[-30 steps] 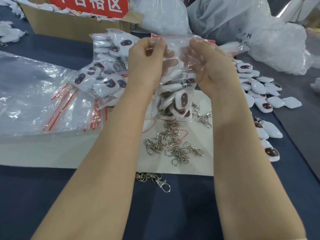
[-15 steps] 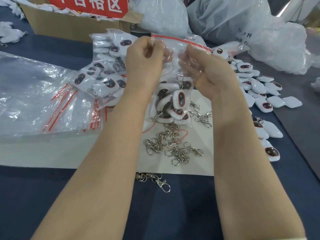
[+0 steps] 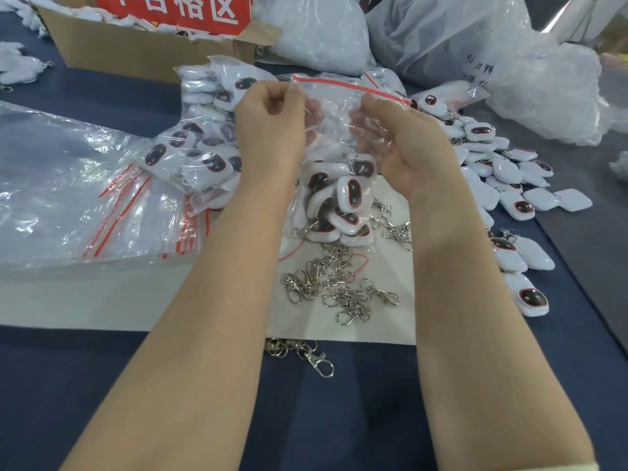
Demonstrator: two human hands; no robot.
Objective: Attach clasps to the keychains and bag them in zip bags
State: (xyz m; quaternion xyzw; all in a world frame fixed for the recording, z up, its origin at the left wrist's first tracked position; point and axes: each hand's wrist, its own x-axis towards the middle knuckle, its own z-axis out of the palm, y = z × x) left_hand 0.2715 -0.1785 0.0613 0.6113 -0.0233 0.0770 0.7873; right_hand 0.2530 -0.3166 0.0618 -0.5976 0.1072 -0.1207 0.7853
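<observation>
Clear zip bag (image 3: 336, 113) hanging above clasp pile (image 3: 336, 287); left hand (image 3: 272, 130) and right hand (image 3: 407, 144) pinching its thin film just under red seal (image 3: 350, 87), fingers curled tight on it; keychains (image 3: 339, 205) sagging inside, just above pile. Film likely soft, slippery, bottom-heavy: gripping near seal corners seems best

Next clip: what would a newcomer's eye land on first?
At centre, the left hand and right hand hold up a clear zip bag near its red-striped top, white keychains heaped in its bottom. Below it, a tangle of metal clasps lies on white paper. A red sign tops the cardboard box, upper left.
</observation>
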